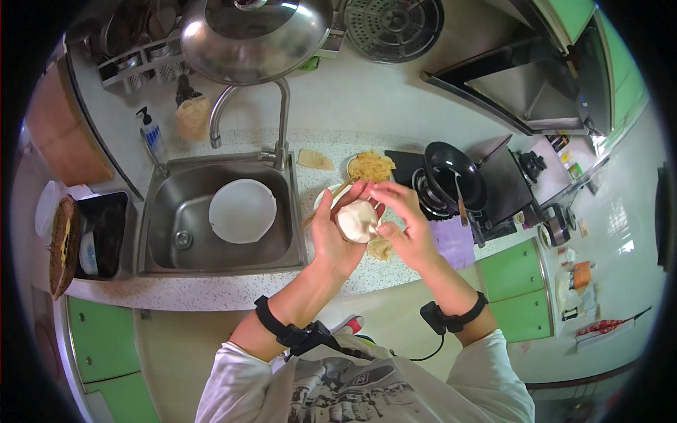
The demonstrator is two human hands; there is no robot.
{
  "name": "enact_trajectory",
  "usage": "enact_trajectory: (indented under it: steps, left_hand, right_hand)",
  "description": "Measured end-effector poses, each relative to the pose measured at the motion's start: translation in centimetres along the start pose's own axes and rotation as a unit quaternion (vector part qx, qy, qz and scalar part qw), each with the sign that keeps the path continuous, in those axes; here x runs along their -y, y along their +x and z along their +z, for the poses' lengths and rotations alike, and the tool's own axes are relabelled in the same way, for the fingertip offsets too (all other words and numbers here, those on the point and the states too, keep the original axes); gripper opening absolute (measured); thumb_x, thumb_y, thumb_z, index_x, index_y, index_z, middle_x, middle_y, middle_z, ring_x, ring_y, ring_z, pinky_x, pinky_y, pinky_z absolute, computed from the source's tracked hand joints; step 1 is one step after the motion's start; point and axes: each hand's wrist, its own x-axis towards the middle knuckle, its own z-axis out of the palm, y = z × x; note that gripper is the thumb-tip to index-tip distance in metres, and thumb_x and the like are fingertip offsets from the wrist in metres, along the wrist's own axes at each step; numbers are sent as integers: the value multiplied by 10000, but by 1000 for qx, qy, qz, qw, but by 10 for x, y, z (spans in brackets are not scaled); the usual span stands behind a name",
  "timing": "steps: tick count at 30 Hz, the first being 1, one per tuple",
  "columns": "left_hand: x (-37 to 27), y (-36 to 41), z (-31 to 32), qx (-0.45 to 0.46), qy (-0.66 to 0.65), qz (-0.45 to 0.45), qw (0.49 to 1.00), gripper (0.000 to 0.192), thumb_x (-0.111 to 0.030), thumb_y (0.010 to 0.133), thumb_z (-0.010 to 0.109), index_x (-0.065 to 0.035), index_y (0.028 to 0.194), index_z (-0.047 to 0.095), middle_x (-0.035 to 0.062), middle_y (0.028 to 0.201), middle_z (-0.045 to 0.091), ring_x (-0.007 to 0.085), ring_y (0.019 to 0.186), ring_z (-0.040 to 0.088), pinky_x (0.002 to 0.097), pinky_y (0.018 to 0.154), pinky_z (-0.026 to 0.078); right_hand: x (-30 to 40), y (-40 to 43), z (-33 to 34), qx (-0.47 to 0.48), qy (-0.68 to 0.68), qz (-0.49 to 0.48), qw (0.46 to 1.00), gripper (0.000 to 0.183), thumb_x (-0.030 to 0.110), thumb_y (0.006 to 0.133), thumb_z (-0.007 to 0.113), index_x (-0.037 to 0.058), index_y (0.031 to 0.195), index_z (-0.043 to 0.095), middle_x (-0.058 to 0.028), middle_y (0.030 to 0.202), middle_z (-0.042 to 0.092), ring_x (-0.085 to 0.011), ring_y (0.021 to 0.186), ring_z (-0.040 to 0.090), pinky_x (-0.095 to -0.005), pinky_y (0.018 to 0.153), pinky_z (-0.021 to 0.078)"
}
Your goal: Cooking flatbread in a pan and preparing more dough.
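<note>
My left hand holds a round white lump of dough in its cupped palm. My right hand is at the right side of the lump, thumb and fingers spread apart, the thumb tip at the dough's edge. Behind the hands is a plate of browned flatbread. A white bowl, partly hidden by my left hand, has wooden chopsticks across it. A crumpled pale yellow item shows below the dough; what it is I cannot tell.
Left is a steel sink with a white round basin under the faucet. On the right a black wok holding a spatula tilts by the gas burner. A purple cloth drapes over the counter edge.
</note>
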Motion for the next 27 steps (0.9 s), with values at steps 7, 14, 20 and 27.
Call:
enact_trajectory:
  steps: [7,14,20,27]
  left_hand:
    - [-2,-6,7,-18,34,-18,999,563,-442,993,276,18,1220,508,161,1243,539,274,1169,512,430,1015,400]
    - [-7,-11,8,1,12,-15,1000,582,-446,992,263,17,1267,484,156,1301,515,270,1232,475,412,1067,340]
    - [-6,-10,6,26,7,-50,998,619,-480,987,245,12,1295,460,149,1333,495,300,1237,470,441,1059,348]
    - [2,-12,6,24,126,-19,992,611,-424,1010,170,18,1361,402,191,1331,485,300,1234,481,430,1042,377]
  right_hand:
    - [-14,8,5,-12,123,95,988,196,110,720,768,55,839,621,-106,1092,544,-239,1096,504,-358,939,396]
    - [-12,9,2,-30,-93,-33,995,210,85,702,771,59,859,633,-114,1056,546,-264,1026,510,-381,907,407]
    - [-12,8,9,-45,164,134,976,505,222,823,697,57,1258,500,-156,1375,397,-291,1303,370,-388,1091,269]
    - [8,18,16,-10,104,103,989,514,203,782,747,65,1227,531,-158,1377,390,-240,1258,398,-376,1029,342]
